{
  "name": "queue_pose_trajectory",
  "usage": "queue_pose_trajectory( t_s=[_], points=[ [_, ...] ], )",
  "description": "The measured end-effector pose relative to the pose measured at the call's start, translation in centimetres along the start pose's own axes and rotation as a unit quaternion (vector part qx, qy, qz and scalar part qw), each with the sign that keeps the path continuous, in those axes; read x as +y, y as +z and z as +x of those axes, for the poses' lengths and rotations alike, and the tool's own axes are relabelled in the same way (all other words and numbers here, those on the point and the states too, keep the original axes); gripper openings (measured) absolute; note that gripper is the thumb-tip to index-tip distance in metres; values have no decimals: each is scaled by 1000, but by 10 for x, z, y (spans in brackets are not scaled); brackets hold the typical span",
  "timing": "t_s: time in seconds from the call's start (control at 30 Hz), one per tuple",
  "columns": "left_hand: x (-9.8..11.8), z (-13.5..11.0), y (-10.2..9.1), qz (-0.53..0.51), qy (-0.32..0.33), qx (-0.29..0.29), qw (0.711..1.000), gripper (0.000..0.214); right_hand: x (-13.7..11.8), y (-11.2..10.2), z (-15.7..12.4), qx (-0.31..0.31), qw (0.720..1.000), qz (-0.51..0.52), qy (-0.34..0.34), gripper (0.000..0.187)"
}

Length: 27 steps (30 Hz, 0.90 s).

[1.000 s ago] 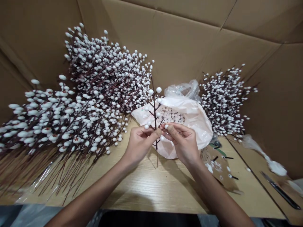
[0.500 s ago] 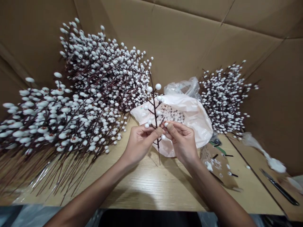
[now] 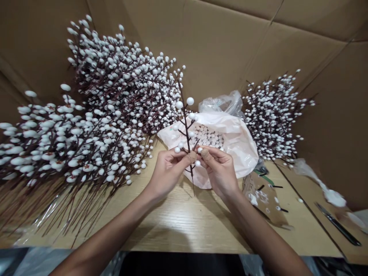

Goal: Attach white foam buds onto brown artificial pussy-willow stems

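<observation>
Pinched in my left hand [image 3: 172,168] is a dark brown artificial berry stem [image 3: 187,134], upright, with several white berries on its side twigs. Close beside it, my right hand [image 3: 220,168] has thumb and fingers closed on a single white berry [image 3: 200,150], next to a bare twig tip. The fingertips of both hands nearly meet, so whether berry and twig touch there is hidden. Behind the hands lies an opened white plastic bag [image 3: 240,142] with many loose white berries [image 3: 208,136] inside.
Large heaps of finished berry stems [image 3: 123,73] fill the left, with more stems [image 3: 69,142] in front. Another bunch [image 3: 274,115] stands at the back right. On the right lie a black-handled knife [image 3: 339,226], a clear plastic strip [image 3: 319,180] and a cardboard piece [image 3: 270,207] with scraps.
Both hands hold nearly the same pose, with the stem and berry still between them. The whole view has shifted slightly.
</observation>
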<state>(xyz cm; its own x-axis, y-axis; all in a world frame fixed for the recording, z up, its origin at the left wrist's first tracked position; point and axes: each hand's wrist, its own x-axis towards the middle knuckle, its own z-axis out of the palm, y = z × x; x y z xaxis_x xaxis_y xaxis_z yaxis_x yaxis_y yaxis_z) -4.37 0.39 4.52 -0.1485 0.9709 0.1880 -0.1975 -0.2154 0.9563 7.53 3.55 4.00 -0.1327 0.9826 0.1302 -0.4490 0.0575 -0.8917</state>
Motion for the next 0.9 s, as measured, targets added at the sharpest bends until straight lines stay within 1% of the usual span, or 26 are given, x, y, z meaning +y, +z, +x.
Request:
queue_pose_trajectory(
  t_s=[0.17, 0.37, 0.53, 0.67, 0.73, 0.77, 0.83, 0.9],
  points=[
    [0, 1, 0, -7, 9, -12, 1000, 9, 0, 0, 0, -2, 1000, 11, 6, 20],
    [2, 3, -3, -13, -5, -35, 999, 12, -4, -3, 3, -20, 999, 30, 29, 21],
    [-5, 6, -6, -29, -13, -48, 998, 15, -5, -7, 7, -26, 998, 47, 37, 20],
    [-10, 6, -8, -18, -51, -11, 998, 34, -5, -9, 11, 10, 998, 50, 31, 23],
    [-8, 5, -7, 1, -68, 8, 998, 41, -6, -11, 13, 39, 997, 60, 23, 25],
    [-6, 4, -6, 16, -74, 9, 997, 43, -7, -12, 15, 51, 996, 66, 18, 26],
    [-2, 2, -4, 51, -88, -15, 995, 46, -9, -13, 17, 71, 994, 77, 9, 28],
    [-2, 1, -2, 81, -104, -69, 989, 47, -13, -16, 20, 87, 993, 81, 4, 30]
  ],
)
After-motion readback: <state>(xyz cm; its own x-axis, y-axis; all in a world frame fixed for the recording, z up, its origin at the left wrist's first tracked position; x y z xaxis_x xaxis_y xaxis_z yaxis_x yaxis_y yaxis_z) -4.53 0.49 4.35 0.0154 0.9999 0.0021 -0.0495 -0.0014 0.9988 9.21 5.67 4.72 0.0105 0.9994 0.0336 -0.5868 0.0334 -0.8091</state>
